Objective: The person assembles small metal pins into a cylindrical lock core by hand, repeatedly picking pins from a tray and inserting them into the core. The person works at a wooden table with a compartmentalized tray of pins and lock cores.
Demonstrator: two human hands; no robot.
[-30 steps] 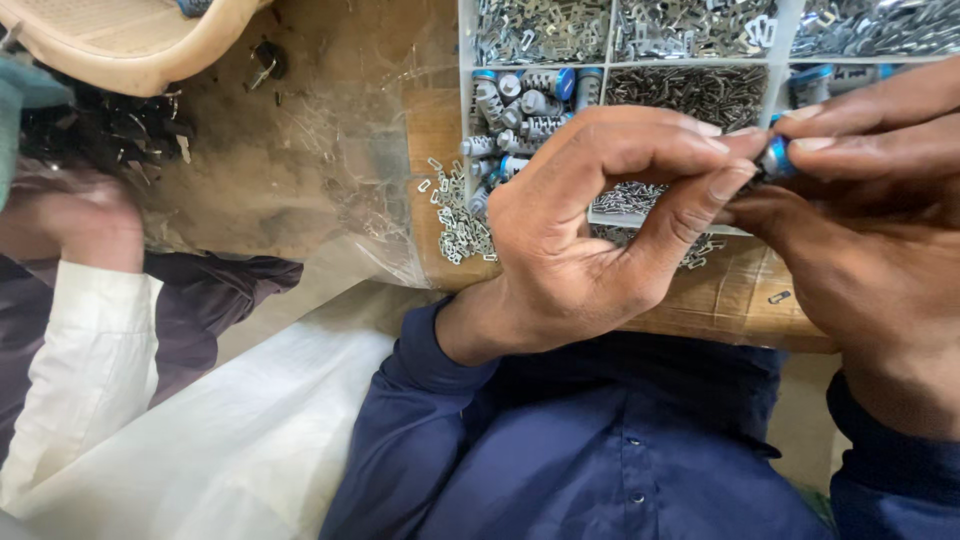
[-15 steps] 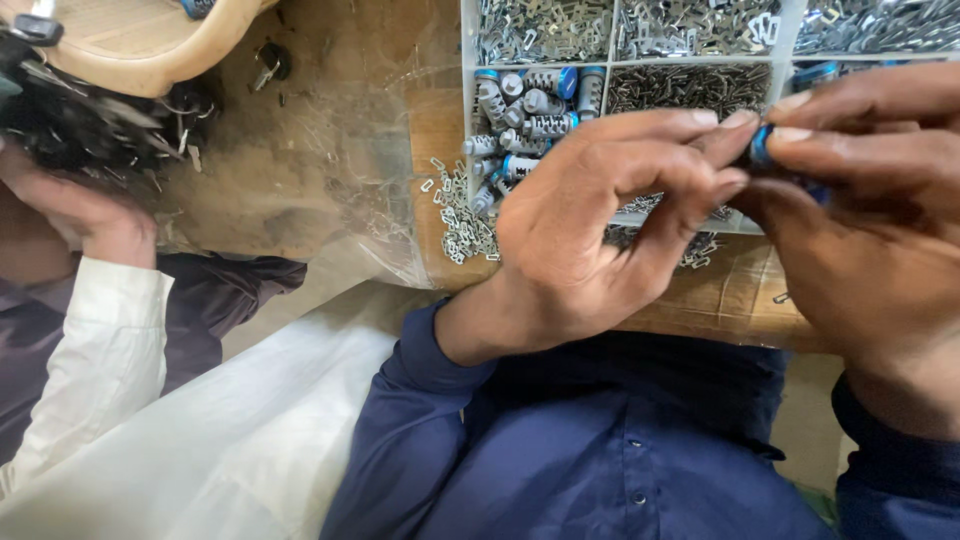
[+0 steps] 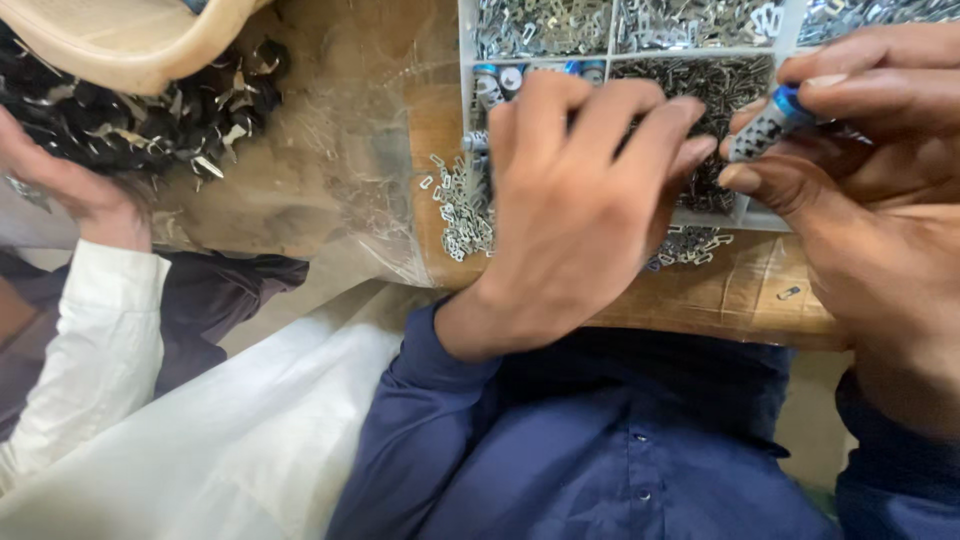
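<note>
While the right hand [image 3: 880, 190] pinches one blue-capped cylinder [image 3: 768, 122], the left hand [image 3: 575, 200] hovers spread.

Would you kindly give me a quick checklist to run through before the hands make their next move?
1. Right hand grips the small blue-and-silver cylinder: ok.
2. Left hand free, resting over the compartment tray: ok.
3. Cylinder's far end seated: cannot tell, fingers hide it.
4. Loose metal clips kept inside the tray: not ok, some lie on the wooden bench.
5. Co-worker's hand away from the tray: ok.
</note>
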